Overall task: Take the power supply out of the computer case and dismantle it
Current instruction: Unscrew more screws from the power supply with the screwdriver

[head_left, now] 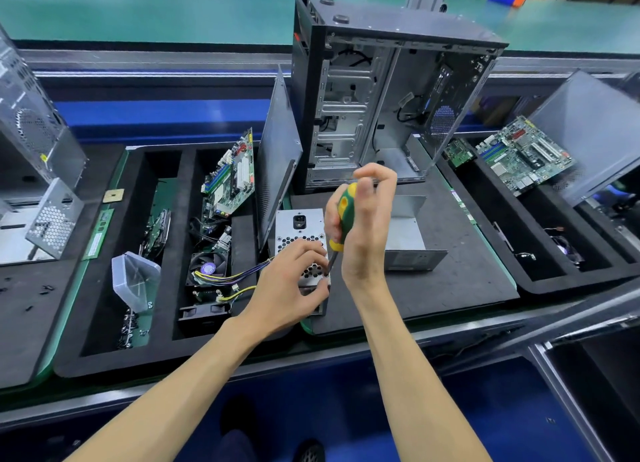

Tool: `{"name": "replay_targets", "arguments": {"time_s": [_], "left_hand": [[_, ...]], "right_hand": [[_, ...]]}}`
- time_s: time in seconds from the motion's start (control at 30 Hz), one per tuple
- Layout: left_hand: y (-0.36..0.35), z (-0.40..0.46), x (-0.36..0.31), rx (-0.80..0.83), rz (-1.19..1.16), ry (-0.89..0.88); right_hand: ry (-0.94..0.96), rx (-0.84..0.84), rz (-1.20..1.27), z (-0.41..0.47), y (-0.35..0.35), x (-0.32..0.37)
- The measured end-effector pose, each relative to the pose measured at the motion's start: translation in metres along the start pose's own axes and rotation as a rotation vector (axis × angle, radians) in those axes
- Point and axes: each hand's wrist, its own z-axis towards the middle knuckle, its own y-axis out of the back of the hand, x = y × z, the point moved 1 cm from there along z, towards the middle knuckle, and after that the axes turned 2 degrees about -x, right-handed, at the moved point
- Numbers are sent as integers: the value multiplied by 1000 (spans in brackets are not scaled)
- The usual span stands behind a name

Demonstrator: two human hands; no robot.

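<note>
**Power supply out of the case; dismantling under way**

The removal step is judged as done: the power supply [300, 240] is lying on the black foam mat [450, 288] on the desk, just at the 6 o'clock side of the opened computer case [388, 98], which is standing upright and apart from it. The case's bay is looking stripped, with only loose cables showing inside.

Dismantling is being carried out now. A green-and-yellow screwdriver [343, 216] is being gripped by the right hand [363, 226], its fingers curled round the handle, with the tip being held down at the unit's perforated face near its 5 o'clock corner. The left hand [294, 285] is being rested on the unit, its fingers curled and pinching at the spot where the tip is meeting the metal; whether a screw is being held there cannot be told.

A bent sheet-metal cover [408, 233] is lying just at 3 o'clock of the unit, possibly already taken off it. The wire bundle [235, 274] is trailing out at 9 o'clock toward the parts tray [104, 340], where a motherboard [232, 174] is propped.

Left to do, by judgement: remaining screws, then separating the internals.
</note>
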Motion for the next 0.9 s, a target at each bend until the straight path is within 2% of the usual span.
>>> {"name": "replay_targets", "arguments": {"time_s": [0.23,0.57,0.7,0.77,0.9], "left_hand": [[0,1,-2,-19,5,32],[-1,4,1,12,52,-23],[-1,10,3,36,120,-68],[1,14,2,21,61,-10],[11,36,-4,-106,-260,327]], "right_hand": [[-35,22,-14,7,7,-2],[-141,69,183,13,12,1],[-103,31,343,26,24,20],[-82,-3,397,35,32,28],[-103,-80,328,47,50,31]]}}
